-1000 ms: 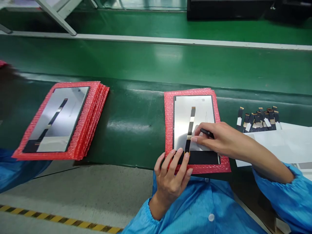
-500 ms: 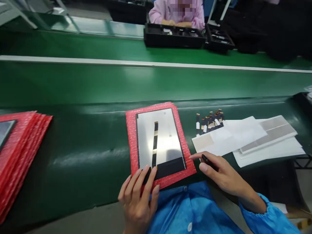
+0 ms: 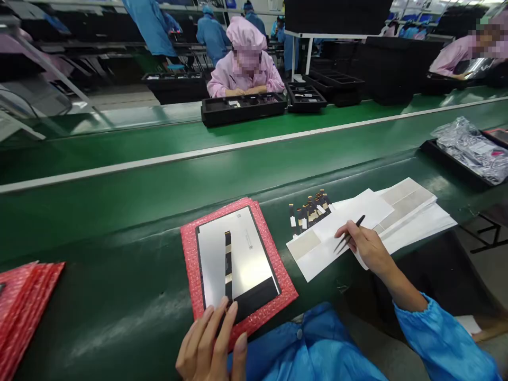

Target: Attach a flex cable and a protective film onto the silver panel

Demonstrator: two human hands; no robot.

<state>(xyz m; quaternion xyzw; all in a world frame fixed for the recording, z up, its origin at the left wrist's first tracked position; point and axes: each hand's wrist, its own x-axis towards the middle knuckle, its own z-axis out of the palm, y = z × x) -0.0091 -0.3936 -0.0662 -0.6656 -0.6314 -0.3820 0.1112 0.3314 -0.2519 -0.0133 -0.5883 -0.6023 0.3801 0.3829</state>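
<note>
A display panel (image 3: 248, 262) with a flex cable strip (image 3: 228, 264) down its middle lies on a red bubble-wrap sheet (image 3: 190, 254) on the green bench. My left hand (image 3: 212, 346) rests its fingertips on the panel's dark near edge. My right hand (image 3: 363, 246) holds black tweezers (image 3: 351, 233), their tips down on white backing sheets (image 3: 357, 217) to the right of the panel. A cluster of small black flex strips (image 3: 309, 210) lies just beyond those sheets.
A stack of red bubble-wrap sheets (image 3: 21, 304) lies at the far left. A black tray with a silver bag (image 3: 470, 148) sits at the right. Across the green conveyor (image 3: 159, 153), a person in pink (image 3: 246, 69) works over black trays (image 3: 242, 108).
My right hand left the panel and moved right onto the white sheets with the tweezers. The view lifted, showing the people across the line. My left hand stayed on the panel's near edge.
</note>
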